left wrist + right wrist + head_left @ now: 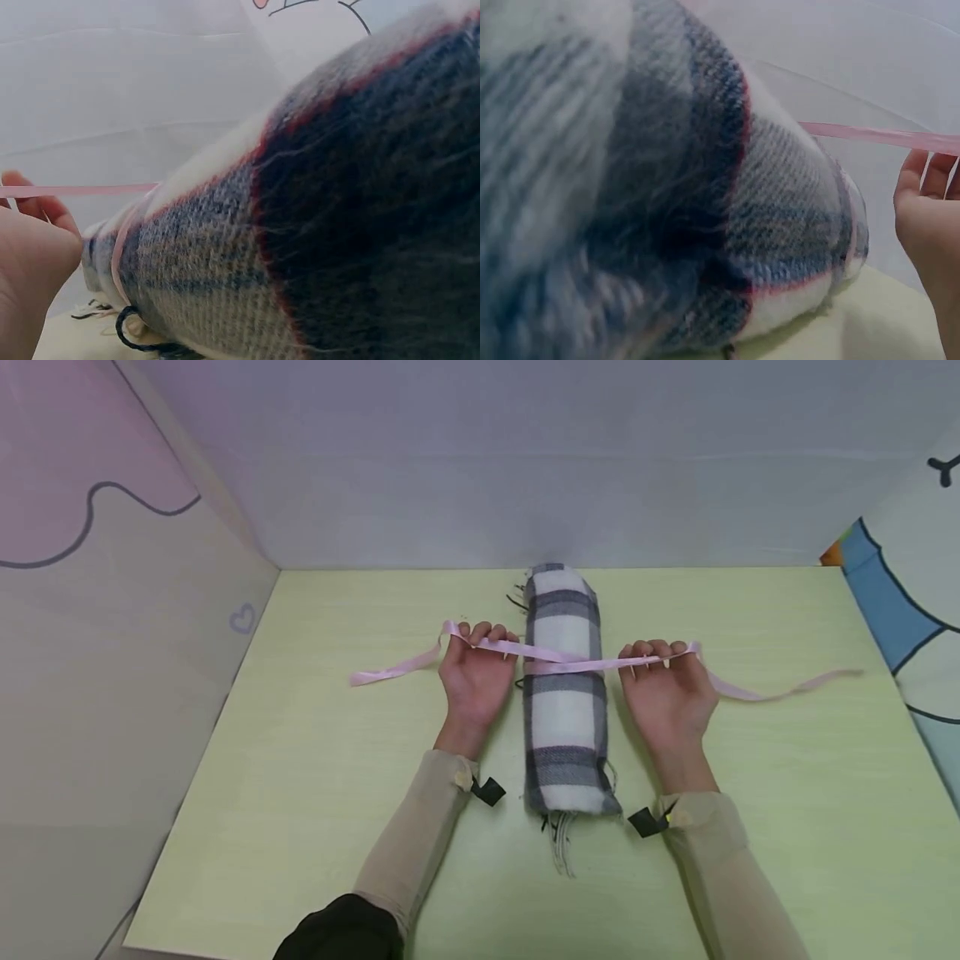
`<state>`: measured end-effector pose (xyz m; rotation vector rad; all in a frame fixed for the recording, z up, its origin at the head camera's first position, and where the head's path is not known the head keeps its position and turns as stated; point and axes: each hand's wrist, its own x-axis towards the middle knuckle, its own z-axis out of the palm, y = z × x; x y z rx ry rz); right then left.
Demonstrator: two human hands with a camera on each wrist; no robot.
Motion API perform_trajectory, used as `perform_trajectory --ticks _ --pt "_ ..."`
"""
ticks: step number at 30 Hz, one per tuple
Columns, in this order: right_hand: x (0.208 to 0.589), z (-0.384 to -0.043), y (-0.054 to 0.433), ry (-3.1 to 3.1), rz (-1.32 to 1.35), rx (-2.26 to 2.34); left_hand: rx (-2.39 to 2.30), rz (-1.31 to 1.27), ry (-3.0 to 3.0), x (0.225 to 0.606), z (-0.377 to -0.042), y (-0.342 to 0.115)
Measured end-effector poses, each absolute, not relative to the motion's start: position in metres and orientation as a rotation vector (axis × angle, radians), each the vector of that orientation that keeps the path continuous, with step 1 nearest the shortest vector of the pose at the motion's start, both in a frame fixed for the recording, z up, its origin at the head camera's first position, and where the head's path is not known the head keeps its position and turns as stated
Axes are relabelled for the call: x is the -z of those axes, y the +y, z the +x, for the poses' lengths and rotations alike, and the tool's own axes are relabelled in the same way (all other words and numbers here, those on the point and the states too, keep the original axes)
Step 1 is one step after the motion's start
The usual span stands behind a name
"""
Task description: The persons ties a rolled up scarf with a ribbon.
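Note:
A rolled plaid scarf (564,718) in white and grey lies lengthwise on the table, fringe showing at its near end. Around its middle runs a pink ribbon (558,667), its two ends crossing on top. To the left of the roll, my left hand (477,681) pinches one end, palm up, with a tail hanging out to the left. My right hand (669,693) pinches the other end on the right side, its tail trailing right. Both stretches of ribbon look taut in the wrist views, where the scarf (202,247) fills much of the picture.
The pale yellow-green table (315,777) spreads to both sides of the roll. A grey-white wall panel (525,485) rises at its back edge, with printed panels at left and right. Black straps (489,792) show at the sleeve cuffs.

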<state>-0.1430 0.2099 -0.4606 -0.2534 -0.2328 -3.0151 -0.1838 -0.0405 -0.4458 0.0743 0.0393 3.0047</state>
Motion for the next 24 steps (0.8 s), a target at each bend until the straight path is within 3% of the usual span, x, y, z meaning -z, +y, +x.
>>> perform_trajectory --ticks 24 --pt "0.463 -0.14 0.231 -0.196 -0.22 3.026 -2.988 0.104 0.067 0.458 -0.179 -0.066"
